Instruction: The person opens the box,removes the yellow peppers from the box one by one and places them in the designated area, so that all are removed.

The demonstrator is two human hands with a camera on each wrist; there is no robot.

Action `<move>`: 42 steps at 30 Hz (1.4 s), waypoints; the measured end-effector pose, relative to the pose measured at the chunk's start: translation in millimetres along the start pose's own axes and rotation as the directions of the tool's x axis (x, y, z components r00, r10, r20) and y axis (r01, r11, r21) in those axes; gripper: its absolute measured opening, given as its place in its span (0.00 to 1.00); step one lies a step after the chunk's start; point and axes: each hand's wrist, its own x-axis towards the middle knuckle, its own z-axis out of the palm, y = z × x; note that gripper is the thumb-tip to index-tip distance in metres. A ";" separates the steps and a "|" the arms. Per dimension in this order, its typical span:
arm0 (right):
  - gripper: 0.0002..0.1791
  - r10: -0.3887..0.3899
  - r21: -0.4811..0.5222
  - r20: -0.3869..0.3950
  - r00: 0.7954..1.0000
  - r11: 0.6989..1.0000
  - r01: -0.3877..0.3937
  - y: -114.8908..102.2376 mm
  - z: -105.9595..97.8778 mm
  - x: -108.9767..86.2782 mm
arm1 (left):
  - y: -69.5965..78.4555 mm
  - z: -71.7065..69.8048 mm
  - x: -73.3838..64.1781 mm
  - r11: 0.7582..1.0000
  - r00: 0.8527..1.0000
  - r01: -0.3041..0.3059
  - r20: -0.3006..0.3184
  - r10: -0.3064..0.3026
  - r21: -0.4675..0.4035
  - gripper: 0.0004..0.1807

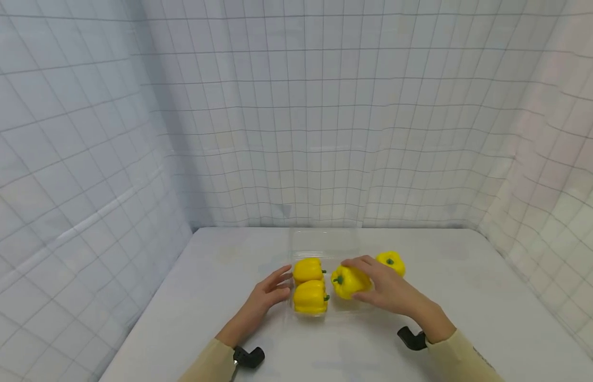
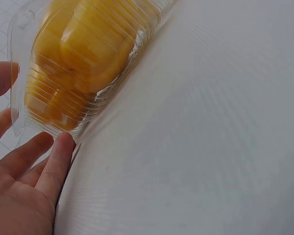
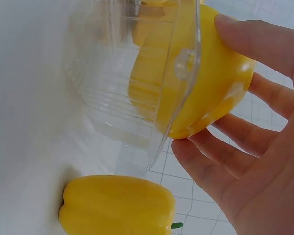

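Observation:
Two yellow bell peppers lie in the left half of a clear plastic clamshell box (image 2: pixel 95 100), the front one (image 1: pixel 309 297) nearer me than the back one (image 1: pixel 307 270). My left hand (image 1: pixel 264 300) rests its fingers against the box's left side, thumb near the rim. In my right hand (image 1: pixel 389 286) I grip a third bell pepper (image 1: pixel 350 282), green stem facing left. The right wrist view shows this pepper (image 3: pixel 220 73) partly below the box's rim, with fingertips around its outer side. Another bell pepper (image 1: pixel 390 261) sits on the table just right of the box, behind my right hand.
The box's clear lid (image 1: pixel 324 241) lies folded back toward the far edge of the white table (image 1: pixel 220 265). Sheets with a grid pattern (image 1: pixel 320 132) hang behind the table and along both sides. A black wrist mount (image 1: pixel 411 338) sits on each wrist.

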 end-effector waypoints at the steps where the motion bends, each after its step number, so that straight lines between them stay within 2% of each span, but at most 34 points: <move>1: 0.39 0.005 0.002 -0.002 1.000 1.000 -0.005 0.3 -1.0 -1.2 | 0.2 0.7 0.2 1.000 1.000 -0.001 0.000 0.001 0.000 0.33; 10: 0.39 0.017 0.019 -0.019 1.000 1.000 -0.017 0.2 -14.1 -7.1 | 3.4 4.6 -1.7 1.000 1.000 0.013 -0.018 -0.012 0.015 0.34; 18: 0.38 0.038 0.087 -0.053 0.998 0.996 -0.034 -0.5 -26.4 -14.6 | 3.2 3.6 -0.4 0.999 1.000 0.008 -0.010 -0.008 0.031 0.35; 23: 0.38 0.040 0.093 -0.068 0.997 0.995 -0.033 -0.9 -29.7 -19.4 | 2.9 2.2 -3.2 0.999 1.000 -0.002 -0.016 0.003 0.043 0.34; 30: 0.38 0.044 0.099 -0.103 0.994 0.995 -0.033 -0.5 -36.2 -26.8 | 4.0 3.4 -0.9 1.000 1.000 0.018 -0.012 -0.017 0.018 0.33; 42: 0.39 0.033 0.089 -0.169 0.985 0.996 -0.018 11.1 -40.2 -45.3 | 7.1 4.4 -2.7 1.000 1.000 0.026 -0.006 -0.026 0.016 0.34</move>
